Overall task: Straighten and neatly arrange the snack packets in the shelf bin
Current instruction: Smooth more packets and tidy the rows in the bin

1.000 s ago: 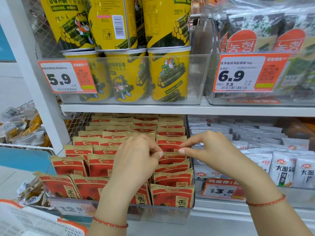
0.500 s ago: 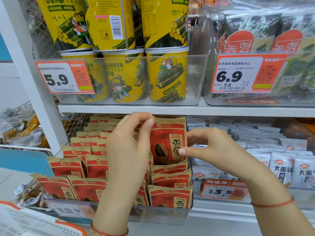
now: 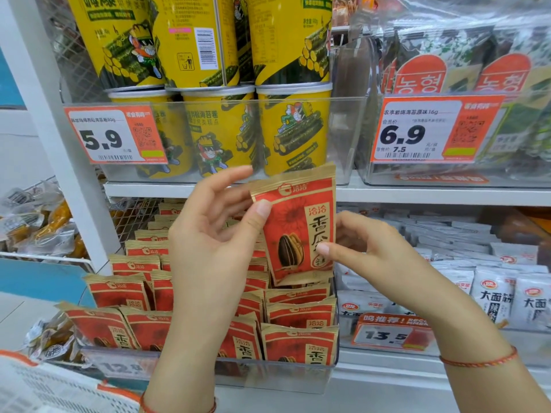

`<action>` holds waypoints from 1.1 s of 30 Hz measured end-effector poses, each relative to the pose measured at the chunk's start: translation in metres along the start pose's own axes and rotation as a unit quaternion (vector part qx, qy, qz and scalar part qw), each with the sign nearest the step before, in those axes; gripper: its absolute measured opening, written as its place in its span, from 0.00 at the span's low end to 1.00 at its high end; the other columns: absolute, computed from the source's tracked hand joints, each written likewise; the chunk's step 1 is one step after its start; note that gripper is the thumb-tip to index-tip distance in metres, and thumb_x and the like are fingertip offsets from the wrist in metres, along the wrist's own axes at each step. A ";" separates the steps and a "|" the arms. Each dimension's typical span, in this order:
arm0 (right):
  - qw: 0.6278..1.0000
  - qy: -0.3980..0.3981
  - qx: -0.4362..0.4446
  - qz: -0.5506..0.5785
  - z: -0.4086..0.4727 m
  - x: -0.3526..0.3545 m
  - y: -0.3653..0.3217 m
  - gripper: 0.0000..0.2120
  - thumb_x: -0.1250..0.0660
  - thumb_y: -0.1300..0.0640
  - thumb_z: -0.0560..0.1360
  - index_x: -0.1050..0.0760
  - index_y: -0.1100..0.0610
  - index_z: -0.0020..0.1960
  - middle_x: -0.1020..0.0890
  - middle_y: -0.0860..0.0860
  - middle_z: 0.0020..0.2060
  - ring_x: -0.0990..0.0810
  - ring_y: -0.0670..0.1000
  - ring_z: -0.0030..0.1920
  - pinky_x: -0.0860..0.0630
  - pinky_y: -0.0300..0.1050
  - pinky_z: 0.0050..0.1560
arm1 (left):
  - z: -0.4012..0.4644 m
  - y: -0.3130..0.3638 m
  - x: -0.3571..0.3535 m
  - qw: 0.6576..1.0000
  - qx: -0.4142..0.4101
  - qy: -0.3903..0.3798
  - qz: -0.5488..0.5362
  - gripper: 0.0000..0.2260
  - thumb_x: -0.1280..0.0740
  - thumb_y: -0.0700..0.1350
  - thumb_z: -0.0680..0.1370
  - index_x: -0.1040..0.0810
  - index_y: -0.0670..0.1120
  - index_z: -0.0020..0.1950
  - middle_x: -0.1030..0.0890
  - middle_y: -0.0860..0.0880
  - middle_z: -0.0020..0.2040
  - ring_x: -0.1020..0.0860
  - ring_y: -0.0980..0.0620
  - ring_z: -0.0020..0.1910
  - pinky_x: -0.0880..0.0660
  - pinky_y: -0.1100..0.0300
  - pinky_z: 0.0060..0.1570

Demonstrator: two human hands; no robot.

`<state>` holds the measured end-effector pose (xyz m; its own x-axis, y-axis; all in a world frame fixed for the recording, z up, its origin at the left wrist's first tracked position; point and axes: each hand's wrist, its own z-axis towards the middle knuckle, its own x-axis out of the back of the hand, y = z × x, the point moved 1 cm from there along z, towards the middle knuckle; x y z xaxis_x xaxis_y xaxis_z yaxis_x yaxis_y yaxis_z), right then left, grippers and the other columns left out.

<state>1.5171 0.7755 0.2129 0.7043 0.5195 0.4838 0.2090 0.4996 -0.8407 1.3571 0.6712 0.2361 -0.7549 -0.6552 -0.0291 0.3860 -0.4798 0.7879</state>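
The left hand (image 3: 214,242) is pinching the upper left corner of a red snack packet (image 3: 298,228), thumb on the front, the other fingers spread loosely behind. The right hand (image 3: 372,248) is pinching the same packet at its right edge, low down, thumb on the front. The packet is hanging upright above the right side of the clear shelf bin (image 3: 268,380), lifted free of the rows and overlapping the front edge of the upper shelf (image 3: 417,195). Below it, more red packets (image 3: 298,344) are standing in rows in the bin (those at the front left corner are leaning). Yellow cans (image 3: 293,129) are sitting on the upper shelf, and white packets (image 3: 492,296) are filling the bin just to the right.
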 end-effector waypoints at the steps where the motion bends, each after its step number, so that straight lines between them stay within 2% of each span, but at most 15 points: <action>1: 1.000 0.011 0.003 0.017 0.000 -0.001 0.000 0.06 0.34 0.57 0.77 0.22 0.52 0.54 0.16 0.44 0.47 0.18 0.43 0.49 0.22 0.41 0.52 | 0.000 -0.001 0.000 1.000 0.017 -0.012 -0.010 0.17 0.28 0.41 0.73 0.23 0.56 0.58 0.16 0.57 0.50 0.18 0.60 0.53 0.24 0.69 0.51; 3: 0.999 0.031 0.014 0.035 0.000 -0.002 0.000 0.07 0.34 0.59 0.77 0.23 0.52 0.54 0.16 0.44 0.48 0.18 0.43 0.50 0.23 0.40 0.52 | -0.001 -0.001 -0.001 0.999 0.035 -0.032 -0.018 0.21 0.28 0.37 0.74 0.24 0.57 0.61 0.16 0.54 0.54 0.19 0.61 0.55 0.23 0.69 0.52; 7: 0.995 0.066 0.042 0.069 -0.001 -0.002 -0.003 0.06 0.34 0.59 0.77 0.23 0.51 0.52 0.16 0.46 0.47 0.18 0.46 0.48 0.22 0.42 0.51 | 0.001 -0.006 -0.001 0.998 0.026 -0.056 0.005 0.16 0.30 0.37 0.76 0.21 0.54 0.59 0.17 0.63 0.52 0.19 0.64 0.54 0.24 0.71 0.50; 10: 0.988 0.082 0.050 0.123 -0.002 0.000 -0.011 0.09 0.34 0.53 0.73 0.22 0.53 0.51 0.15 0.47 0.47 0.17 0.46 0.48 0.22 0.39 0.48 | 0.002 -0.010 -0.001 0.994 0.054 -0.095 -0.005 0.18 0.31 0.44 0.76 0.22 0.52 0.65 0.16 0.60 0.54 0.19 0.62 0.56 0.23 0.64 0.55; 12: 0.983 0.081 0.041 0.157 -0.002 0.000 -0.014 0.10 0.34 0.53 0.71 0.22 0.54 0.51 0.15 0.49 0.44 0.16 0.47 0.45 0.22 0.37 0.45 | 0.002 -0.012 -0.001 0.989 0.080 -0.127 -0.012 0.21 0.32 0.47 0.75 0.25 0.51 0.68 0.16 0.58 0.55 0.20 0.60 0.58 0.23 0.57 0.59; 14: 0.979 0.081 0.026 0.184 -0.002 0.001 -0.016 0.10 0.33 0.54 0.70 0.21 0.56 0.49 0.14 0.51 0.41 0.16 0.48 0.41 0.23 0.36 0.41 | 0.003 -0.013 0.000 0.985 0.099 -0.142 -0.016 0.20 0.33 0.49 0.75 0.24 0.52 0.68 0.16 0.56 0.55 0.19 0.58 0.57 0.22 0.53 0.58; 19: 0.968 0.099 0.002 0.229 -0.003 0.001 -0.022 0.12 0.32 0.53 0.67 0.21 0.59 0.46 0.15 0.55 0.33 0.16 0.48 0.33 0.23 0.36 0.35 | 0.002 -0.013 -0.003 0.979 0.135 -0.149 -0.044 0.14 0.37 0.51 0.76 0.20 0.52 0.60 0.14 0.55 0.47 0.15 0.55 0.46 0.20 0.63 0.42; 22: 0.970 0.105 0.008 0.218 -0.004 0.000 -0.027 0.10 0.28 0.50 0.68 0.20 0.55 0.44 0.16 0.57 0.34 0.16 0.50 0.34 0.22 0.39 0.37 | -0.003 -0.014 -0.010 0.971 0.179 -0.140 -0.069 0.13 0.39 0.50 0.80 0.20 0.49 0.59 0.14 0.53 0.46 0.15 0.55 0.43 0.22 0.66 0.37; 24: 0.974 0.105 0.012 0.202 -0.005 -0.001 -0.029 0.10 0.28 0.47 0.68 0.20 0.53 0.43 0.15 0.57 0.37 0.15 0.51 0.36 0.21 0.41 0.39 | -0.005 -0.015 -0.015 0.962 0.215 -0.144 -0.083 0.12 0.41 0.49 0.82 0.20 0.49 0.58 0.14 0.52 0.47 0.15 0.56 0.44 0.22 0.66 0.37; 28: 0.979 0.102 0.036 0.174 -0.006 -0.002 -0.037 0.14 0.35 0.44 0.72 0.21 0.55 0.43 0.16 0.49 0.33 0.18 0.44 0.33 0.25 0.35 0.36 | -0.007 -0.018 -0.018 0.947 0.264 -0.146 -0.112 0.14 0.43 0.50 0.82 0.19 0.49 0.58 0.14 0.50 0.49 0.16 0.54 0.49 0.22 0.57 0.48; 30: 0.976 0.112 0.047 0.180 -0.006 -0.003 -0.039 0.16 0.38 0.45 0.74 0.20 0.56 0.43 0.16 0.52 0.35 0.19 0.47 0.33 0.23 0.38 0.37 | -0.007 -0.018 -0.017 0.937 0.287 -0.147 -0.133 0.15 0.43 0.51 0.82 0.18 0.48 0.57 0.14 0.48 0.50 0.16 0.52 0.49 0.23 0.56 0.50; 33: 0.974 0.135 0.047 0.178 -0.005 -0.002 -0.039 0.12 0.37 0.47 0.75 0.20 0.54 0.41 0.16 0.50 0.35 0.19 0.48 0.31 0.22 0.40 0.38 | -0.007 -0.017 -0.017 0.926 0.312 -0.157 -0.144 0.16 0.42 0.51 0.82 0.17 0.46 0.54 0.14 0.48 0.43 0.17 0.55 0.40 0.23 0.62 0.39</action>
<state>1.5107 0.7521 0.2433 0.8764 0.4760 0.0733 -0.1349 0.3888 -0.9114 1.3672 0.6863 0.2188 -0.9335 -0.3036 -0.1910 -0.1632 -0.1147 0.9799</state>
